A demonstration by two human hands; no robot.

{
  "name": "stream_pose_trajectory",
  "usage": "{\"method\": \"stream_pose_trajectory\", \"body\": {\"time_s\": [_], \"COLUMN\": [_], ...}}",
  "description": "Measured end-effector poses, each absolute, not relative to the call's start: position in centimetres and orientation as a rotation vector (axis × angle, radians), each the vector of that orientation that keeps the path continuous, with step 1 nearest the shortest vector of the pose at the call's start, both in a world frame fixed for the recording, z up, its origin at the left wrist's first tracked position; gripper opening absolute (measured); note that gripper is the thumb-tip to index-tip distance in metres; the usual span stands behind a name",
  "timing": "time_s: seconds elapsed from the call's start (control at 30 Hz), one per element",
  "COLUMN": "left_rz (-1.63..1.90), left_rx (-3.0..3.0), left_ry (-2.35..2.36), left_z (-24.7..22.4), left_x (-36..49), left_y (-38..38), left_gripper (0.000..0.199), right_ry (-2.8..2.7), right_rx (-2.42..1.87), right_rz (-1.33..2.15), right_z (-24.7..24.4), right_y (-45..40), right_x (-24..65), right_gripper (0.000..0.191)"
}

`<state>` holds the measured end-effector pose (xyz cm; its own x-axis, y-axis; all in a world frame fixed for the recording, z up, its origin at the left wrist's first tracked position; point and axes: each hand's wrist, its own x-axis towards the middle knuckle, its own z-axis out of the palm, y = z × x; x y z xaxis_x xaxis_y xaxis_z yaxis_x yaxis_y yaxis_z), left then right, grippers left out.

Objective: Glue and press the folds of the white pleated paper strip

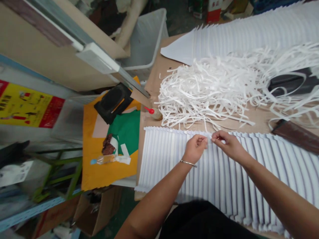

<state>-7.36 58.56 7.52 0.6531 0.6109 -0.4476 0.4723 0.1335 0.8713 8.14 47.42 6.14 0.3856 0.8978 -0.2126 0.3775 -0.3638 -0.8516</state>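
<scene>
A long row of overlapping white pieces [161, 159], like a pleated sheet, lies along the near side of the table. My left hand [195, 147], with a metal bangle at the wrist, is over its far edge, thumb and fingers pinched together. Close by on the right, my right hand [228, 142] is pinched in the same way, its fingertips facing the left ones. A small whitish bit shows between the two hands, too small to name. Just beyond them lies a heap of narrow white strips [204, 89].
A second row of white pieces [249, 33] lies at the back. At right are a brown leather-like piece [296, 136] and a black item [291, 81]. A red-tipped bottle [156, 114] stands left, near yellow sheeting [91, 166]. A grey bin [149, 36] is behind.
</scene>
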Motion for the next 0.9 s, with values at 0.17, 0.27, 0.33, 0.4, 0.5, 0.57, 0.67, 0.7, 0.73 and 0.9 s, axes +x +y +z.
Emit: {"method": "stream_pose_trajectory", "body": {"time_s": [0.17, 0.27, 0.33, 0.4, 0.5, 0.57, 0.67, 0.7, 0.73, 0.9], "left_rz": [0.143, 0.162, 0.201, 0.250, 0.317, 0.348, 0.378, 0.387, 0.398, 0.461], "left_rx": [1.230, 1.096, 1.020, 0.955, 0.872, 0.833, 0.802, 0.797, 0.793, 0.795], "left_ry": [0.932, 0.928, 0.945, 0.970, 1.006, 1.023, 1.046, 1.057, 1.072, 1.159], "left_z": [9.0, 9.2, 8.8, 8.3, 7.5, 7.1, 6.4, 6.0, 5.7, 3.7], "left_x": [-9.5, -11.9, -13.3, -14.6, -16.4, -17.8, -20.2, -21.0, -21.8, -24.7], "left_y": [57.8, 57.8, 57.7, 57.6, 57.9, 58.4, 59.4, 59.7, 60.1, 62.0], "left_gripper": [0.017, 0.022, 0.023, 0.020, 0.014, 0.013, 0.012, 0.012, 0.012, 0.009], "right_ry": [-1.129, -1.039, -0.937, -0.831, -0.688, -0.620, -0.584, -0.603, -0.639, -0.934], "right_rx": [-1.920, -1.893, -1.850, -1.831, -1.864, -1.866, -1.847, -1.847, -1.852, -1.893], "right_rz": [0.961, 0.999, 1.085, 1.180, 1.228, 1.229, 1.242, 1.251, 1.265, 1.309], "right_z": [8.6, 8.1, 7.6, 7.4, 7.3, 7.3, 7.0, 6.8, 6.5, 4.7], "right_y": [47.0, 47.1, 47.5, 48.2, 49.5, 50.6, 52.6, 53.3, 54.0, 57.9], "right_x": [3.6, 1.9, 0.7, -0.5, -2.7, -4.2, -6.4, -7.1, -7.7, -9.9], "right_gripper": [0.017, 0.024, 0.033, 0.037, 0.035, 0.033, 0.033, 0.034, 0.035, 0.038]}}
